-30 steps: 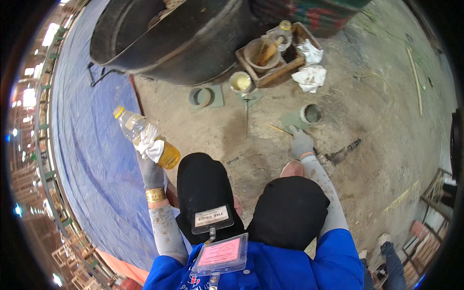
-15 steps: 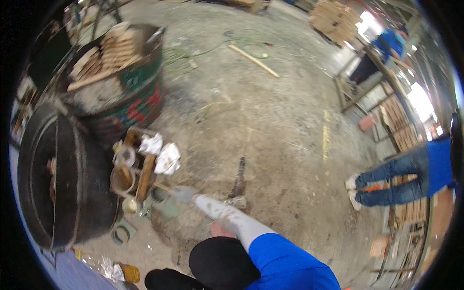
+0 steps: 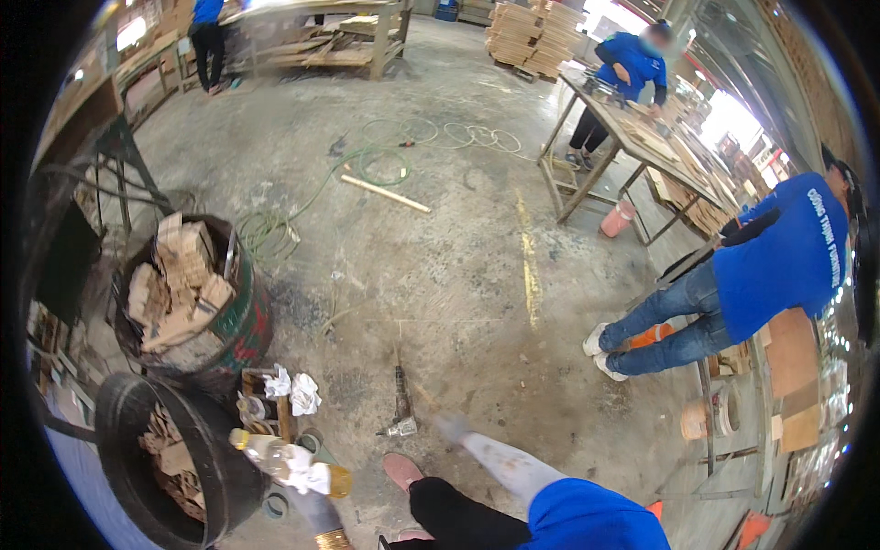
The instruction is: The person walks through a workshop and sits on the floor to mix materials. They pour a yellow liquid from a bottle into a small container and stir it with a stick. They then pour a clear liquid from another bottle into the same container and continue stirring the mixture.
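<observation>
- Gripping a bottle [image 3: 280,456] of amber liquid, the left hand [image 3: 307,477] is closed round its middle with a white rag bunched under the fingers; bottle lies tilted, cap end pointing toward the black tub [image 3: 165,458].
- Reaching out low, the right hand [image 3: 451,427] sits just beside the power tool [image 3: 401,403] lying on the floor [image 3: 440,275]; fingers look loosely spread, holding nothing, though the blur makes it hard to be sure.
- Judging by that, the step in hand is getting to the tool while the bottle is kept ready; a next move would call for a firm close on the tool's body and a steady bottle so nothing spills.
- Just left of the tool: a small wooden tray [image 3: 266,403] with crumpled rags, then a drum [image 3: 197,302] piled with wood offcuts behind it.
- Beyond the tool, bare stained concrete, a green hose [image 3: 367,170] coiled far off, a loose wooden stick near it.
- Off to the right of the tool, a person in blue [image 3: 742,275] stands by a bench [image 3: 632,137]; another works at its far end.
</observation>
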